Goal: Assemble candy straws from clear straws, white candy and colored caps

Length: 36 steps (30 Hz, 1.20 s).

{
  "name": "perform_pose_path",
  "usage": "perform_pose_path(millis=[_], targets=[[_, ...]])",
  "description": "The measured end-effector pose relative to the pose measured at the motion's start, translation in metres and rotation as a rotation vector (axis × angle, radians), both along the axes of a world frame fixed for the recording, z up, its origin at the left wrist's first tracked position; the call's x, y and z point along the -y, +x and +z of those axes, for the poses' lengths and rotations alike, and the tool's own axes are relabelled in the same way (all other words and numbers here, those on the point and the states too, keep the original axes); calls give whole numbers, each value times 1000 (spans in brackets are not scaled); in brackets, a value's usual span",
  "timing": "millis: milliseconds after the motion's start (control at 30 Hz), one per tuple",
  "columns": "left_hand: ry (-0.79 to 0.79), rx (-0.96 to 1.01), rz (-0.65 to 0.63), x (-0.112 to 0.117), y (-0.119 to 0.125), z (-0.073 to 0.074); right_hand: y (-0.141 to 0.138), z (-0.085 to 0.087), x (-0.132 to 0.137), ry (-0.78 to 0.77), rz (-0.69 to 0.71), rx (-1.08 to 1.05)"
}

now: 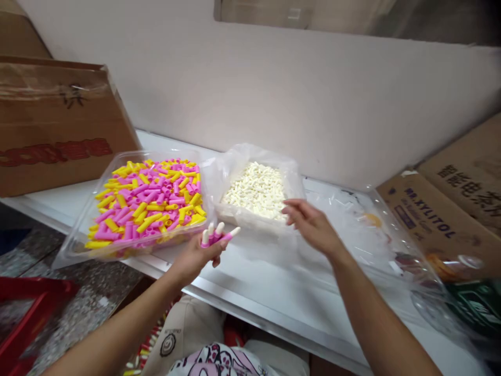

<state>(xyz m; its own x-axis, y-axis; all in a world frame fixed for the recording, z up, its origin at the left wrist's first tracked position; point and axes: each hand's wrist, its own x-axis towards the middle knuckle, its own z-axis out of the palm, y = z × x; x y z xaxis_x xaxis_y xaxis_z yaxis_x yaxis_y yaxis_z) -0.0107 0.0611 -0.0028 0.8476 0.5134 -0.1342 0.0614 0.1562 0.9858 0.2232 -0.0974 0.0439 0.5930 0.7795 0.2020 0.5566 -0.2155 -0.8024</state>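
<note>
White tabletop (258, 271) against a pale wall (250, 94), with a brown carton (47, 130) at the left and a MR.XYLITOL carton (426, 209) at the right.

Our left hand (199, 256) curls closed around a small bunch of white-tipped pink tubes (215, 237), tips up and outward, just off the near corner of the clear plastic tub (66, 253). Our right hand (307, 224) reaches to the near right edge of the white pellets (256, 190), fingers bent close to the thumb; we cannot tell whether it pinches one.

Progress, as we judge it: four or so tubes in the bunch carry white tips. Plenty remains loose: pink and yellow tubes (152, 198) are heaped in the tub, and pellets cover much of the plastic liner (246, 150). Below, by our leg, lies a heap of red, yellow and white pieces (146, 350), too blurred for us to say whether they are finished.

Room: between our forearms the tabletop gives some working space. Its front edge (235, 303) passes under our left wrist; clear plastic packaging (344, 224) crowds our right side.
</note>
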Motion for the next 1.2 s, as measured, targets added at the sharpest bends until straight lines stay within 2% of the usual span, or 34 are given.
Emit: perform_pose_path(millis=[67, 100, 167, 233, 300, 400, 500, 700, 767, 800, 867, 900, 967, 1067, 1133, 1200], targets=[[-52, -41, -1, -2, -8, -8, 53, -6, 32, -66, -257, 72], [-84, -64, -3, -3, -12, -12, 77, -13, 48, -171, -337, 124], [-153, -96, -16, 0, -17, -18, 115, -31, 74, -429, -398, 246], [-202, -113, -32, 6, -16, -21, 133, -51, 89, -620, -361, 304], [-219, -131, -55, 15, -11, -21, 137, -66, 91, -709, -270, 320], [-192, -140, -114, 27, 0, -18, 131, -77, 78, -822, -162, 346], [-160, -130, -182, 36, 9, -16, 131, -79, 64, -906, -144, 344], [-139, -118, -167, 42, 10, -13, 139, -74, 67, -871, -145, 317], [-137, -101, -140, 38, 8, -11, 135, -66, 72, -805, -207, 338], [-139, -92, -120, 36, 7, -11, 130, -61, 74, -715, -266, 343], [-138, -68, -87, 33, 6, -9, 110, -48, 72, -437, -376, 283], [-142, -57, -78, 31, 6, -8, 95, -42, 69, -281, -388, 204], [-157, -35, -78, 32, 8, -6, 56, -33, 58, -23, -271, -48], [-180, -13, -107, 37, 11, -4, -8, -27, 38, 228, 28, -509], [-181, 1, -133, 41, 11, -4, -39, -29, 28, 314, 118, -712], [-176, 12, -145, 42, 10, -4, -57, -33, 22, 305, 157, -775]])
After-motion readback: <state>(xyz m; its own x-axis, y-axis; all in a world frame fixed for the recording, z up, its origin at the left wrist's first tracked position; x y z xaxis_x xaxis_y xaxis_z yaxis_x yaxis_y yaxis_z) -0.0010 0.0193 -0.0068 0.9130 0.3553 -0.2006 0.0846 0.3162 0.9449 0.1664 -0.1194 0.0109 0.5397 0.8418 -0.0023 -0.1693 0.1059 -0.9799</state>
